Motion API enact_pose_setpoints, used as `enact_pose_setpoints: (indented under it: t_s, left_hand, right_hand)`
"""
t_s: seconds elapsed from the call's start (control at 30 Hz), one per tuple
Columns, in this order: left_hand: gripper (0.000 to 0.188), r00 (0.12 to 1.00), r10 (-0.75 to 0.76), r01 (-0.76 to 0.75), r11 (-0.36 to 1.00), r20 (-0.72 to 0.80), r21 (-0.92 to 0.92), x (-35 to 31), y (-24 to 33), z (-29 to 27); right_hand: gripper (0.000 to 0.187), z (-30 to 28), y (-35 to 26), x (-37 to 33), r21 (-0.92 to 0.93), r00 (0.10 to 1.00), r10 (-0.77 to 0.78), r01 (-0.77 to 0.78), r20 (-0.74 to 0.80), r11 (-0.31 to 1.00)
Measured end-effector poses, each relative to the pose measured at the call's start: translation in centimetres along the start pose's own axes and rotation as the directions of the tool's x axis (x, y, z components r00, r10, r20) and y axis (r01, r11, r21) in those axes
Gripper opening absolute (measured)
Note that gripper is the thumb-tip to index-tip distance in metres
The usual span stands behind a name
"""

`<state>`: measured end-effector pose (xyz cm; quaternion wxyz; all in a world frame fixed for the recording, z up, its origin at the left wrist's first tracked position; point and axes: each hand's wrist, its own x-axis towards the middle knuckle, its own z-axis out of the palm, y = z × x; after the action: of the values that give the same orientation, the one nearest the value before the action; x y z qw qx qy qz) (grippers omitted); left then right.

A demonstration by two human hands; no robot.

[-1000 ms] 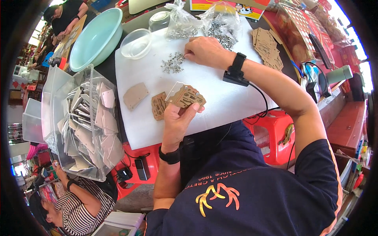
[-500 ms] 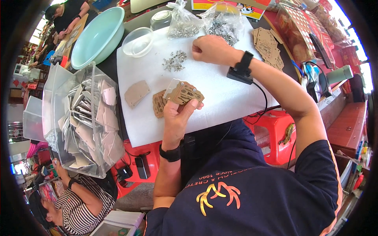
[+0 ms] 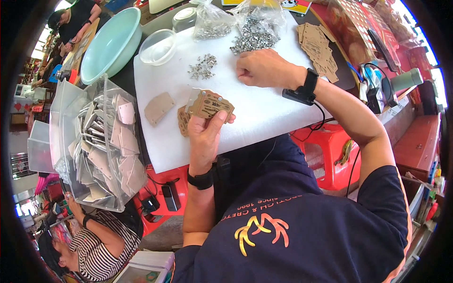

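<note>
My left hand [image 3: 206, 134] grips a brown printed cardboard piece [image 3: 211, 104] between thumb and fingers. Small shiny round fasteners show on its face, and a clear strip sticks out at its left edge. Under it, another printed piece [image 3: 183, 121] lies partly hidden on the white sheet. My right hand [image 3: 266, 69] hovers in front of an opened bag of small metal fasteners [image 3: 254, 37], its fingers curled together; whether anything is pinched in them is hidden. Between the hands and the bowl lies a loose heap of metal fasteners [image 3: 203, 67]. A plain beige piece [image 3: 159, 108] rests at the left.
A clear bin [image 3: 123, 186] full of beige pieces stands at the left. Behind are a pale green basin [image 3: 111, 47], a clear bowl [image 3: 158, 47] and a second bag of fasteners [image 3: 211, 30]. Printed pieces [image 3: 317, 49] are piled far right. Other people sit at the left.
My right hand has drawn back from the bag toward me and slightly right. My left hand still holds the printed piece. The whole view has shifted a little.
</note>
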<state>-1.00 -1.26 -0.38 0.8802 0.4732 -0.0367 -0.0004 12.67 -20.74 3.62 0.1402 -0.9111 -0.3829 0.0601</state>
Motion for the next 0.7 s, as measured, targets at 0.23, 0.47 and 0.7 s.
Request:
enact_pose_setpoints:
  t_s: [0.23,0.47,0.7]
  left_hand:
    - [0.034,0.999,-0.01,0.01,1.0,-0.033,0.003,-0.2,0.0,0.1]
    - [0.033,0.999,-0.015,0.016,0.999,-0.032,0.033,-0.1,-0.2,-0.2]
    - [0.032,0.998,-0.026,0.028,0.999,-0.051,0.036,-0.3,0.1,0.1]
  right_hand:
    - [0.028,0.3,-0.7,-1.4,0.149,0.976,0.034,-0.002,-0.214,0.989]
    - [0.014,0.7,1.1,-2.2,0.074,0.988,0.019,-0.008,-0.156,0.997]
    - [0.01,1.3,0.7,-2.0,0.157,0.959,-0.01,0.057,-0.284,0.986]
